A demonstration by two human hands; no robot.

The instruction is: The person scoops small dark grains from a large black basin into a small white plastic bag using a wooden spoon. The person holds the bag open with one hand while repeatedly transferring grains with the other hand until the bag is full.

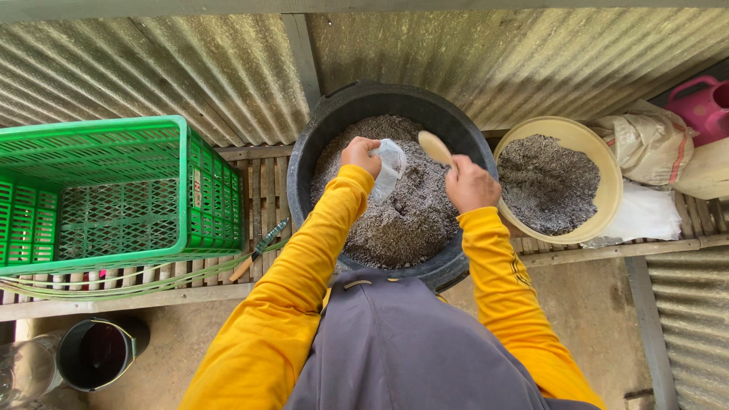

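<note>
A large black tub full of grey granular soil mix stands on a slatted wooden bench in front of me. My left hand holds a small clear plastic bag open over the soil. My right hand grips a beige scoop whose bowl is raised just right of the bag's mouth. Both arms wear yellow sleeves.
An empty green plastic crate sits at left. A yellow basin with more grey mix is at right, beside sacks and a pink can. A small knife lies on the bench. A dark bucket stands on the floor.
</note>
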